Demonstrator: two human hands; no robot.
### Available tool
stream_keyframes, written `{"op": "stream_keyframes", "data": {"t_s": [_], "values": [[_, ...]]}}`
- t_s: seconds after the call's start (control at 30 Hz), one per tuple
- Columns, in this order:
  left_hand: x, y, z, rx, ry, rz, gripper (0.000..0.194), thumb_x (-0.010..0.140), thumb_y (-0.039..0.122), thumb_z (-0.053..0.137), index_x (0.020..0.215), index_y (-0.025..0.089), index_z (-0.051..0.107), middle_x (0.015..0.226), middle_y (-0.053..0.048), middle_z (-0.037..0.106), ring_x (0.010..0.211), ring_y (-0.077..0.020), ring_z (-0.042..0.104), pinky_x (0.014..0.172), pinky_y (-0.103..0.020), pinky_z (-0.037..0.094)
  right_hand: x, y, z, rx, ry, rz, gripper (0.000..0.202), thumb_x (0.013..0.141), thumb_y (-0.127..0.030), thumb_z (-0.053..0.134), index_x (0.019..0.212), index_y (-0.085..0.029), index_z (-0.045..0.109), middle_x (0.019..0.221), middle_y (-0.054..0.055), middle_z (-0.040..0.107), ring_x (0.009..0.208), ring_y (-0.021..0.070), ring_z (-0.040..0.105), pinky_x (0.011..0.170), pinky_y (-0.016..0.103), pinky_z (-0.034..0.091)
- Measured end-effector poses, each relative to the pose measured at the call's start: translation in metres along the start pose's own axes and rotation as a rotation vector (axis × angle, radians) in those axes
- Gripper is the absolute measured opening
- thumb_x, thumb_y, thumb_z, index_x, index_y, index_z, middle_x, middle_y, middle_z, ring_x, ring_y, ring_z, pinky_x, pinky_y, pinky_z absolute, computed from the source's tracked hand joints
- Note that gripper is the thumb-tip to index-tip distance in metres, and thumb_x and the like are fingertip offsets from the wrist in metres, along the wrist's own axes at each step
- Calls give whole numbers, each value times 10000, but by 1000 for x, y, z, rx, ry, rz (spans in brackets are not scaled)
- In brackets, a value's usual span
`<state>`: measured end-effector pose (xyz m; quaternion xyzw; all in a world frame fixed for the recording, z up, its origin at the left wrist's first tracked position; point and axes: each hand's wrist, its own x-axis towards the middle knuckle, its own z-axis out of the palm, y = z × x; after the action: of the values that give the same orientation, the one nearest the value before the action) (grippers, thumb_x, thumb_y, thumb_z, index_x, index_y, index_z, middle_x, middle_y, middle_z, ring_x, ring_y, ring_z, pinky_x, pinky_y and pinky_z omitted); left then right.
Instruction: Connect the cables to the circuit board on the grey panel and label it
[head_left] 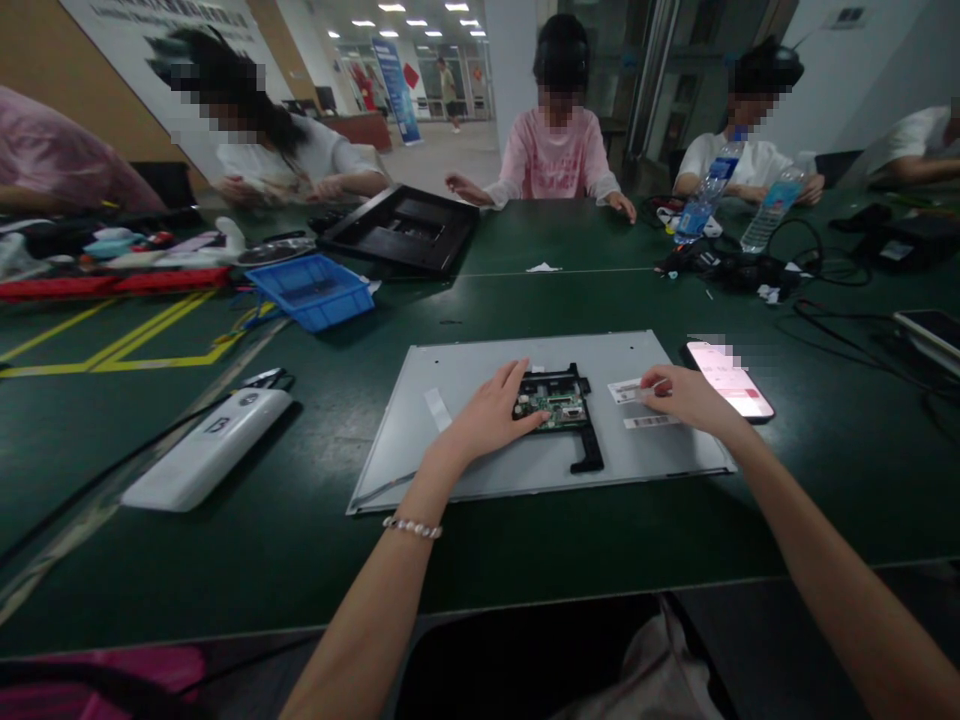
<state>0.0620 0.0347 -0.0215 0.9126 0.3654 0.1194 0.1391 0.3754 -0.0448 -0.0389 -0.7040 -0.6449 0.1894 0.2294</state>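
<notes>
A flat grey panel (pixel 495 470) lies on the green table in front of me. On its middle sits a black bracket (pixel 588 447) with a green circuit board (pixel 559 406). My left hand (pixel 491 410) rests at the left side of the board, fingers spread, thumb on the board's lower edge. My right hand (pixel 686 395) is over the panel's right part, fingertips pinched at a white label (pixel 627 392); whether they grip it is too small to tell. Below that label is a barcode strip (pixel 649 423). A clear strip (pixel 437 409) lies left of my left hand.
A lit phone (pixel 729 380) lies right of the panel, a white power bank (pixel 208 450) with a cable to its left. Farther back are a blue basket (pixel 311 290), a black frame (pixel 405 228), bottles (pixel 776 205) and tangled cables. Several people sit across the table.
</notes>
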Motion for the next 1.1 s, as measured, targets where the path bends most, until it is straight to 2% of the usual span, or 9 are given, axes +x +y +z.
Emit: {"op": "stream_keyframes", "data": {"t_s": [0.23,0.37,0.47,0.6,0.73,1.0,1.1], "values": [[1,1,-2,41,11,8,760,870,538,432,1451,177,100,1490,-148,207,1327,-312,289,1079,-454,278,-3,-10,5,250,47,66,256,744,-311,576,939,-193,692,857,59,702,731,184,650,673,317,498],[3,12,-6,102,64,104,678,885,394,466,1441,189,137,1484,-131,222,1350,-286,239,1097,-446,233,-5,-25,16,559,-32,85,280,749,-332,602,960,-170,691,905,92,704,747,190,666,671,318,529],[5,26,-4,125,79,194,540,913,265,406,1415,201,218,1462,-104,273,1349,-241,243,1102,-416,227,-5,-34,29,675,-89,60,243,745,-319,629,940,-190,695,909,89,700,742,180,665,672,312,543],[7,43,3,152,63,289,437,925,167,334,1360,209,326,1403,-84,361,1338,-215,262,1095,-416,235,-3,-38,42,685,-60,5,227,733,-281,642,936,-186,679,830,59,681,676,160,653,650,305,548],[8,54,7,189,39,354,385,922,137,327,1289,201,419,1333,-87,427,1312,-219,304,1085,-431,245,-2,-41,46,703,-13,-14,228,731,-311,647,909,-168,660,797,48,664,662,160,645,607,296,551],[9,56,9,187,12,394,364,899,103,356,1224,210,481,1273,-75,465,1286,-215,335,1070,-414,275,-4,-48,50,582,47,-97,186,756,-313,627,884,-183,661,775,48,685,677,172,648,576,287,541],[9,55,9,178,6,397,329,895,107,369,1176,203,512,1252,-70,476,1278,-211,342,1070,-403,278,-5,-50,49,486,88,-150,149,767,-282,616,876,-191,663,776,37,690,670,166,648,616,293,529]]}}
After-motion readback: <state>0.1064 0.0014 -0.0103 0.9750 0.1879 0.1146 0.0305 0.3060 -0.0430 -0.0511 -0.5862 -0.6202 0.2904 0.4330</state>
